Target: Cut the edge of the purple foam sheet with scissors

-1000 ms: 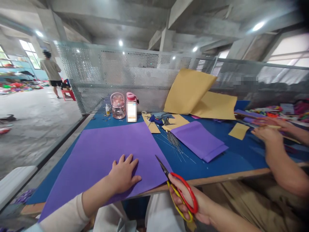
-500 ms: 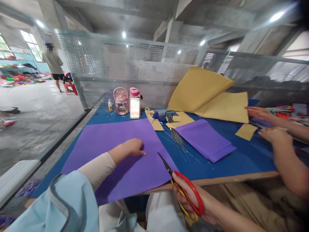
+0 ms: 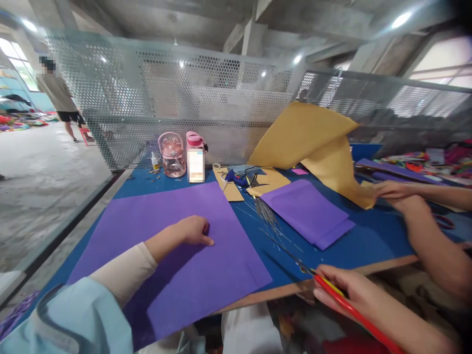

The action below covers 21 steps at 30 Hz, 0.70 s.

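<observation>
From the head camera, we are finding several things hard to read. Our right hand (image 3: pixel 350 292) is closing around the red and yellow handles of one pair of scissors (image 3: pixel 332 290), but the handle loops are running off under the hand and the thin blades are blurring over the blue table (image 3: pixel 368 246), so we cannot tell whether the blades are parted. Our left hand (image 3: pixel 193 230) is resting on the large purple sheet (image 3: pixel 165 236), fingers curled under loosely and holding nothing; the near edge of that sheet is hanging over the table edge, and our sleeve is covering its near left part. We are counting two purple sheets: the large one beneath our left hand and a smaller folded purple sheet (image 3: pixel 308 211) lying well to its right. A bundle of thin wires (image 3: pixel 267 221) is lying between them, too fine to count. Two pink bottles (image 3: pixel 184 155) are standing at the far edge, one with a blurred label. At the right, a co-worker's hand (image 3: pixel 393 189) is gripping a big tan sheet (image 3: pixel 313 137) that is curling upward and hiding the table behind it.
</observation>
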Each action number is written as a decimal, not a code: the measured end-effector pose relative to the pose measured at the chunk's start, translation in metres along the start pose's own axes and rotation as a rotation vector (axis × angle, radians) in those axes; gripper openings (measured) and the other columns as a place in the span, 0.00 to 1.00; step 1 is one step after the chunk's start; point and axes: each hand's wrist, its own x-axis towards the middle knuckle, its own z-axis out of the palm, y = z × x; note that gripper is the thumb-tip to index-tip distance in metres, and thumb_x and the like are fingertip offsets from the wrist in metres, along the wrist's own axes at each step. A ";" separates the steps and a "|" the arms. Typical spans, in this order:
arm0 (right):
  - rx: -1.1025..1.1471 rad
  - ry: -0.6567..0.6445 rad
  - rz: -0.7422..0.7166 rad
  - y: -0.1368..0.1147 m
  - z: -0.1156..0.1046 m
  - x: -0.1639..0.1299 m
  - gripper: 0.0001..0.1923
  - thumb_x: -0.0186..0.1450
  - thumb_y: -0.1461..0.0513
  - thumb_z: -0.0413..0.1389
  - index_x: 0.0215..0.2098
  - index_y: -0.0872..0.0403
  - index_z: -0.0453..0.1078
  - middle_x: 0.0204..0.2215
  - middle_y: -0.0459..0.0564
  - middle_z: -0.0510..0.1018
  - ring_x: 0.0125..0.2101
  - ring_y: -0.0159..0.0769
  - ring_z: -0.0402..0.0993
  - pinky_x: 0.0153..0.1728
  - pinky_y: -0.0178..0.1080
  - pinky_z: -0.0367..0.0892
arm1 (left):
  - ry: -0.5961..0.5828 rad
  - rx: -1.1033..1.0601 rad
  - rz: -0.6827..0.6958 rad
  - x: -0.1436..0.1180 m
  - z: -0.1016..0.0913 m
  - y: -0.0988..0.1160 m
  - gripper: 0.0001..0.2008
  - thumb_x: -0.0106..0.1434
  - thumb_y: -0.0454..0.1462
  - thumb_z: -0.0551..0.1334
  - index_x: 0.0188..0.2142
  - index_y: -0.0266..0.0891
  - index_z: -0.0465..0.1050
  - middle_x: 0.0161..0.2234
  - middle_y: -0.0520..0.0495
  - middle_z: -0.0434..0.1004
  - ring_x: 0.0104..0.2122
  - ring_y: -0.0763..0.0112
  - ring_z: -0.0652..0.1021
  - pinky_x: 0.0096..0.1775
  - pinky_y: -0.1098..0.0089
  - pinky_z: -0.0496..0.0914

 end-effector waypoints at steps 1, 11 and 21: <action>-0.092 0.011 -0.046 -0.004 0.002 0.011 0.15 0.56 0.50 0.57 0.23 0.53 0.65 0.22 0.45 0.72 0.24 0.35 0.67 0.25 0.33 0.62 | -0.028 0.003 0.008 0.005 -0.009 0.002 0.15 0.50 0.49 0.65 0.29 0.40 0.74 0.27 0.47 0.78 0.26 0.66 0.77 0.26 0.73 0.64; -0.592 0.149 -0.145 -0.076 0.053 0.095 0.15 0.59 0.61 0.56 0.39 0.65 0.74 0.38 0.69 0.77 0.41 0.56 0.74 0.41 0.48 0.67 | 0.354 0.007 -0.045 0.046 -0.063 0.034 0.13 0.59 0.35 0.53 0.41 0.38 0.73 0.41 0.39 0.78 0.41 0.58 0.77 0.39 0.65 0.68; -0.514 0.929 -0.019 0.024 -0.073 0.156 0.36 0.60 0.48 0.52 0.57 0.65 0.57 0.54 0.74 0.63 0.55 0.68 0.57 0.48 0.63 0.58 | 0.505 -0.203 0.079 0.074 -0.033 0.025 0.12 0.60 0.36 0.54 0.42 0.37 0.69 0.32 0.46 0.78 0.31 0.66 0.77 0.32 0.70 0.68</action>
